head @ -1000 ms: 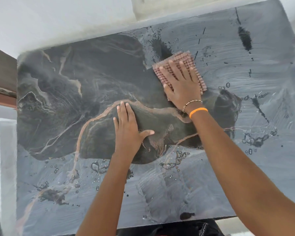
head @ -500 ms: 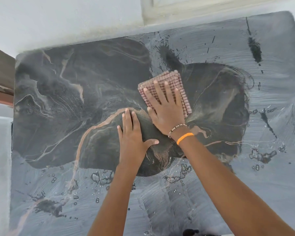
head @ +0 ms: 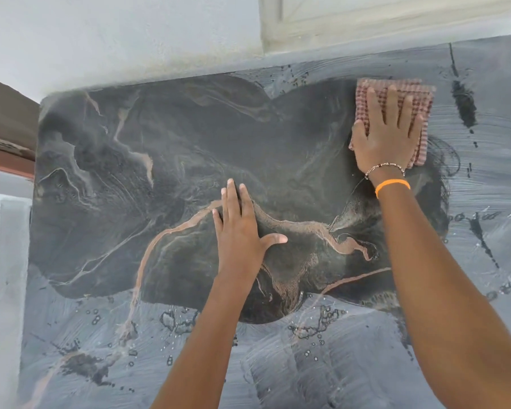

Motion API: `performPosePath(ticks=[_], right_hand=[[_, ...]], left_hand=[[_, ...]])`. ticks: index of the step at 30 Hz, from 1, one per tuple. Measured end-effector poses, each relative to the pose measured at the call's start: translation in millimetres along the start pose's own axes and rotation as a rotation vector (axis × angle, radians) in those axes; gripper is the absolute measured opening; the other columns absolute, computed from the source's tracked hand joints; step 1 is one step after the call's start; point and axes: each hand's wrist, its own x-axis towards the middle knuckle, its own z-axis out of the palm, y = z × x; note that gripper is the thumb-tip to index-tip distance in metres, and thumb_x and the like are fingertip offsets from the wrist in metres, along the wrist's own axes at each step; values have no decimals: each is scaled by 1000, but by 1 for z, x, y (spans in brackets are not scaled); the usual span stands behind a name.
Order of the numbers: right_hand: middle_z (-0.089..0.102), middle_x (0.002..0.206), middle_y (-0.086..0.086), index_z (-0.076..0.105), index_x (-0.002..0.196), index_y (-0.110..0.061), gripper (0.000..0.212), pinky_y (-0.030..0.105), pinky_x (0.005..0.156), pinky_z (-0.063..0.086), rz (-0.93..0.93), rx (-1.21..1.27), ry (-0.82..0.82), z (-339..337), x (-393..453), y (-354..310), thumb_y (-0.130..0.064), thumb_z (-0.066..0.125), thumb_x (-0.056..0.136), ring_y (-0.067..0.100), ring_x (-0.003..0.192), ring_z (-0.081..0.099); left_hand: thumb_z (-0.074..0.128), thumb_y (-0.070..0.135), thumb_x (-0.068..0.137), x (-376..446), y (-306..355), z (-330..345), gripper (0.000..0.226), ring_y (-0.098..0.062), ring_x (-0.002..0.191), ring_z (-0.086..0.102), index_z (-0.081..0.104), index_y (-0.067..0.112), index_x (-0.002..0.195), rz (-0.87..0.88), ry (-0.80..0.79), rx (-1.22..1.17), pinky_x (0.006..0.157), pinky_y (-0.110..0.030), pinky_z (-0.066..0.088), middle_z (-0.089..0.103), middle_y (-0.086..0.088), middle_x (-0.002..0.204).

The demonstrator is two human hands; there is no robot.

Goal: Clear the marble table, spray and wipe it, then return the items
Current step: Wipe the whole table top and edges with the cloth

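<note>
Two bare hands are working on the marble table (head: 130, 160): the right hand (head: 387, 137) is pressing a folded red-checked cloth (head: 396, 87) flat near the far right part of the top, fingers (head: 372, 104) spread wide over it, while the left hand (head: 239, 228) is lying palm-down near the middle, fingers together and thumb out, gripping nothing. Nothing else is sitting on the table. Wet droplets (head: 307, 329) and pale streaks (head: 499, 172) are showing along the near and right edges, so the wiping looks only partly done. That cloth is looking soft, light and probably damp; it should slide easily under a flat palm, and pinching it at a folded edge would lift it cleanly.
</note>
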Motion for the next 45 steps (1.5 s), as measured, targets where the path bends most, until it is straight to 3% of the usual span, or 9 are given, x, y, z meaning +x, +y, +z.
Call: performPosePath(ticks=[3,10,15,18,27,33,37,41,45], right_hand=[[8,160,8,16,150,-29,58,55,116,0,91,12,11,10,-23,-35,-35,34,95,37,146,2],[5,161,2,15,149,-32,58,51,116,-7,-580,-22,-177,42,-7,-180,-35,34,95,31,148,-2],[11,160,-3,17,148,-36,55,46,118,-1,-743,-56,-224,39,21,-181,-40,33,96,26,148,6],[15,159,-5,21,147,-37,54,43,118,1,-646,-24,-159,29,31,-139,-37,34,94,24,147,10],[15,159,0,21,148,-34,54,49,119,7,-46,-25,13,-25,81,58,-34,35,95,30,146,12],[9,160,4,17,149,-30,56,51,118,0,150,-5,29,-17,30,47,-35,34,96,32,147,3],[5,161,4,13,150,-31,59,52,116,-3,-76,-5,-36,4,15,-37,-36,34,95,33,147,1],[6,161,0,16,149,-32,57,50,117,-5,-531,-14,-176,27,2,-140,-36,34,95,30,148,1],[9,160,-5,17,148,-35,54,46,118,-1,-782,-95,-249,30,10,-160,-40,32,96,24,148,5]], left_hand=[[58,63,69,-2,3,1,114,-24,145,-15,-6,9,148,-12,-4,-3,117,-46,-2,-17,-7,157],[59,63,69,2,-1,4,114,-21,144,-17,-6,11,148,-2,-4,-28,117,-44,-2,-19,-5,156],[61,60,70,3,10,1,114,-21,144,-17,-6,10,148,-2,-4,-50,117,-40,-3,-19,-6,156],[56,65,67,3,27,1,117,-21,144,-19,-10,11,147,49,-23,-40,117,-39,-6,-21,-6,156],[65,57,70,4,51,14,119,-22,143,-22,-15,13,147,72,-89,25,116,-41,-7,-27,-7,154],[59,62,68,5,52,15,119,-26,144,-17,-13,9,146,72,-77,74,117,-44,-1,-23,-11,155],[61,62,67,3,51,15,120,-26,145,-14,-10,9,147,77,-62,62,117,-44,2,-20,-10,155],[65,56,71,3,47,15,114,-23,145,-13,-7,12,148,100,-45,23,117,-42,1,-19,-8,156],[60,59,73,0,47,15,111,-22,144,-16,-8,12,148,110,-43,7,117,-42,-2,-21,-7,156]])
